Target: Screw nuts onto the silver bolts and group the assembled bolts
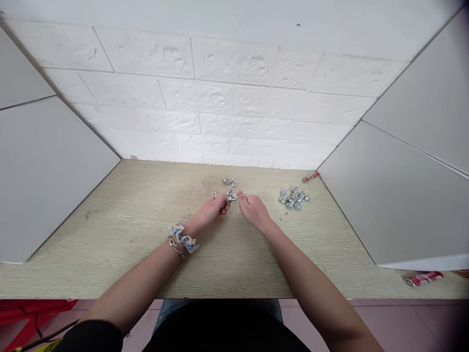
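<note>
My left hand [212,209] is closed in a pinch around a silver bolt [230,199], which sticks out past the thumb towards the right. Just beside it my right hand [253,209] is curled, thumb on top; whatever its fingertips hold, if anything, is too small to tell. Beyond both hands lie a few loose bolts [229,181] and small nuts or washers, one small ring [214,193] to the left. To the right of my right hand sits a pile of several bolts [293,198] with washers on them.
The pale wooden table [120,225] ends at a white brick-patterned wall [216,122]. Grey panels stand at the left [54,171] and right [395,195]. A red tube-shaped object [310,177] lies in the far right corner, another red tube [424,278] near the front right edge.
</note>
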Available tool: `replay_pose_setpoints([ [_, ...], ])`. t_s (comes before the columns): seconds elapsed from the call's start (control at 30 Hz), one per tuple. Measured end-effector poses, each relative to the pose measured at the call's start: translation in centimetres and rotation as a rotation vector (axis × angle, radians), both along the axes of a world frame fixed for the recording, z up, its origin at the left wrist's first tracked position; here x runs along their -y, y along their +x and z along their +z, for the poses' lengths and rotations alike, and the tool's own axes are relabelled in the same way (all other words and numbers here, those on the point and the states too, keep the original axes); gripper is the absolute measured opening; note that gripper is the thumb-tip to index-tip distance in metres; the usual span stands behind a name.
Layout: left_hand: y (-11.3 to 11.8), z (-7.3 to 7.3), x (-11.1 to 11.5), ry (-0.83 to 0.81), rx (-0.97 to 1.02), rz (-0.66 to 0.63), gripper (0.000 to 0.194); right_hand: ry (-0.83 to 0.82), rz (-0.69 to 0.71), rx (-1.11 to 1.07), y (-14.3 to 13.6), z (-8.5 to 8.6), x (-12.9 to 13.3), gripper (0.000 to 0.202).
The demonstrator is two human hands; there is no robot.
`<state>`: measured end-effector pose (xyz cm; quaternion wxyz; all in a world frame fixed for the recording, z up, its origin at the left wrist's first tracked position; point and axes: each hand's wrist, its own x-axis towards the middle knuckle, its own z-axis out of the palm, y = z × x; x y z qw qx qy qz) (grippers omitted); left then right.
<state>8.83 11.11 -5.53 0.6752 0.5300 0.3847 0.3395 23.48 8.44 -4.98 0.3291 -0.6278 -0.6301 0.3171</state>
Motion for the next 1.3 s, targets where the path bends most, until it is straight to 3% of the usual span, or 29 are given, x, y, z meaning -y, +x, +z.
replay_pose_setpoints([
  [0.1,0.03,0.09,-0.01,-0.012,0.022,0.031,0.029,-0.001,-0.028,-0.046,0.13,0.04,-0.06,0.055],
  [0.2,0.03,0.27,0.02,-0.039,0.067,0.042,0.026,0.068,0.041,-0.145,0.03,-0.06,-0.32,0.032],
  [0.4,0.03,0.19,0.05,0.003,0.050,0.005,0.025,0.106,0.162,-0.121,-0.25,-0.24,-0.22,0.024],
  [0.5,0.06,0.08,0.00,0.007,-0.001,-0.004,0.029,0.071,0.054,0.000,-0.17,-0.12,0.01,0.047],
  [0.57,0.07,0.11,-0.02,0.005,-0.014,0.003,0.031,0.050,0.000,-0.006,-0.12,-0.04,0.03,0.052],
  [0.7,0.00,0.30,0.02,0.006,0.017,0.003,0.026,0.087,0.068,-0.138,-0.17,-0.04,-0.20,0.028],
  [0.83,-0.05,0.39,0.00,0.019,0.006,-0.006,0.025,0.103,0.194,-0.134,-0.22,-0.17,-0.22,0.025],
  [0.97,-0.03,0.29,-0.09,0.034,-0.032,-0.035,0.029,0.105,0.091,-0.016,-0.11,-0.15,-0.07,0.042],
  [1.1,-0.04,0.26,-0.04,0.037,-0.018,-0.014,0.028,0.096,0.116,-0.097,-0.24,-0.25,-0.16,0.025],
  [1.3,-0.09,0.67,0.14,0.030,-0.033,-0.007,0.027,0.104,0.197,-0.121,-0.33,-0.45,-0.21,0.024],
])
